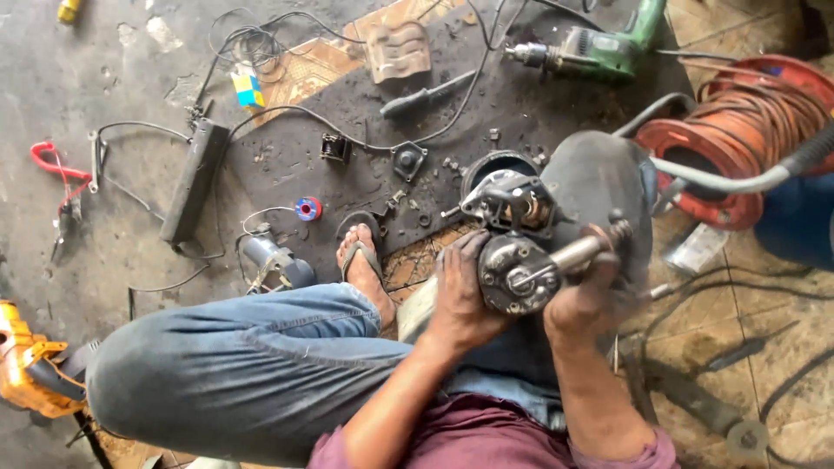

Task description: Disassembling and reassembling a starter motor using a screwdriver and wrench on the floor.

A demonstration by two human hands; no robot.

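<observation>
Left hand: the left hand is wrapped around the round motor housing.
Right hand: the right hand is clenched on the metal shaft sticking out beside the housing.
Beyond the hands: a green drill lies on the floor.

My right hand is smeared with motion, so I can't tell my fingers apart or how tightly they close on the metal shaft. Under my left fingers, the near side of the motor housing is hidden. Beyond my fingertips, the green drill runs off the top edge. Far left of my fingers, the orange tool is cut by the frame.
</observation>
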